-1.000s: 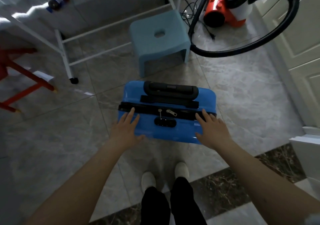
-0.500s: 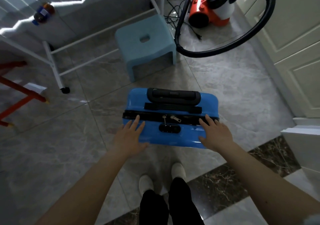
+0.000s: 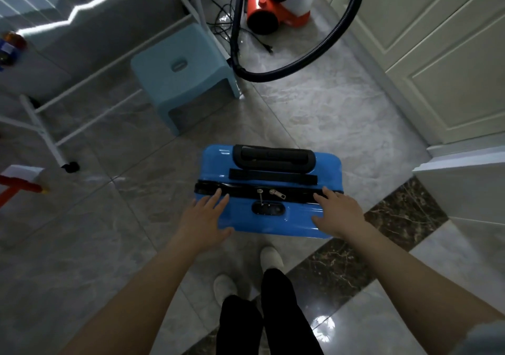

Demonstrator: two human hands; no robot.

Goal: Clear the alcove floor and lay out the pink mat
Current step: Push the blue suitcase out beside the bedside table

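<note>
Blue suitcase (image 3: 269, 191) stands upright on the grey tiled floor (image 3: 82, 245) just ahead of my feet, its black handle (image 3: 273, 158) on top. My left hand (image 3: 203, 221) lies flat and spread on its near left corner, my right hand (image 3: 338, 214) flat on the near right, fingers straight and reaching the black zip line. Beyond it are a pale blue stool (image 3: 183, 73) and an orange vacuum (image 3: 276, 8).

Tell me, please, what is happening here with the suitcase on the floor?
A person stands over an upright blue suitcase on the tiled floor, with the left hand and right hand laid flat on its top, fingers straight. A light blue stool and an orange vacuum cleaner stand beyond it. No pink mat is in view.
</note>
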